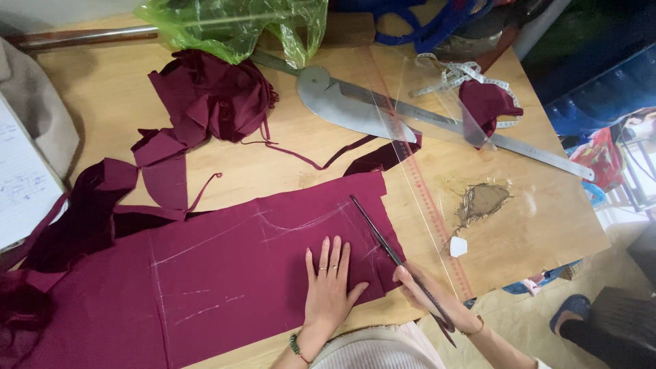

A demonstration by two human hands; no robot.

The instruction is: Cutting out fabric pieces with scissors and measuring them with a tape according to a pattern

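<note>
Scissors [393,256] sit in our right hand [427,297], fingers closed round the handles, blades running up and to the left across the right edge of the cloth [225,273] on the table [533,205]. Our left hand [329,283] lies flat on the cloth, fingers slightly spread, just left of the blades, so the cloth lies leftward from the scissors.

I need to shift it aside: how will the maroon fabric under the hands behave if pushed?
The maroon fabric looks thin and floppy, like the crumpled scraps nearby, so it would probably bunch. The left hand presses it flat, which suggests it shifts easily.
</note>
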